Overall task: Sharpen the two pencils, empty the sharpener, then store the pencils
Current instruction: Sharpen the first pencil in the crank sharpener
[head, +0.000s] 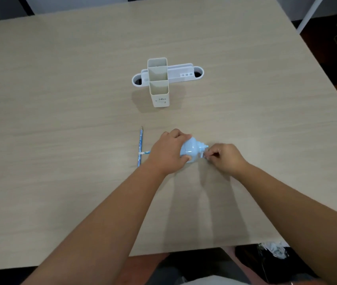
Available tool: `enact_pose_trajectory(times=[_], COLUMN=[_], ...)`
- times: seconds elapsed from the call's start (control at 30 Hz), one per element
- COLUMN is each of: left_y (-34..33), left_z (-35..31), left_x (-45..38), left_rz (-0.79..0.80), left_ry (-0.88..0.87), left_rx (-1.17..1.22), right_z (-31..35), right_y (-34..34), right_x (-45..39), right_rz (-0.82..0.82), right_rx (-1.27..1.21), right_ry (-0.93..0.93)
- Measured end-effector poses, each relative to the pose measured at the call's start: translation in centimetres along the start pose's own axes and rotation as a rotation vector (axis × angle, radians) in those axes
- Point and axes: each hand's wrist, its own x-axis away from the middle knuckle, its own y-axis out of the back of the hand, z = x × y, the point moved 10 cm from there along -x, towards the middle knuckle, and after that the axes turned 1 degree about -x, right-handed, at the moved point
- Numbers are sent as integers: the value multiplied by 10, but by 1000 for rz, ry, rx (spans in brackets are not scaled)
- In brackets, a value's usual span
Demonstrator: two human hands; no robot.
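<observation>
Near the table's front edge, my left hand (pixel 166 153) clamps the blue sharpener (pixel 191 151) while my right hand (pixel 224 158) pinches its crank; one pencil (pixel 140 148) lies just left, so sharpening continues, and emptying and the far holder (pixel 159 81) remain.

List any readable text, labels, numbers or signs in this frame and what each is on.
None can be read.
Cream pencil holder: small dark marks on its front face, too small and blurred to read.
Blue pencil on the table: patterned print along the barrel, too small to tell if it is lettering.
Blue sharpener, held by the left hand with the right hand at its crank side: no visible text.
</observation>
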Motion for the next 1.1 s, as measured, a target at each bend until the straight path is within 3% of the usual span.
enact_pose_trajectory(times=[0.27,0.53,0.67,0.83,0.97,1.1], left_y=[-1,11,31,27,36,34], left_z=[-4,-1,41,70,65,68], left_x=[2,15,24,27,30,32], left_rz=[21,-9,-73,-77,-190,-145], left_ry=[-18,-97,37,41,-18,5], left_rx=[-23,-41,92,-158,-211,-186], right_z=[3,34,76,102,96,94], right_y=[-1,41,36,-15,-20,-19], right_x=[33,37,25,7,1,2], right_rz=[-34,-309,-185,53,47,36], right_rx=[-30,-201,-124,138,120,87], right_ry=[75,91,241,280,266,268])
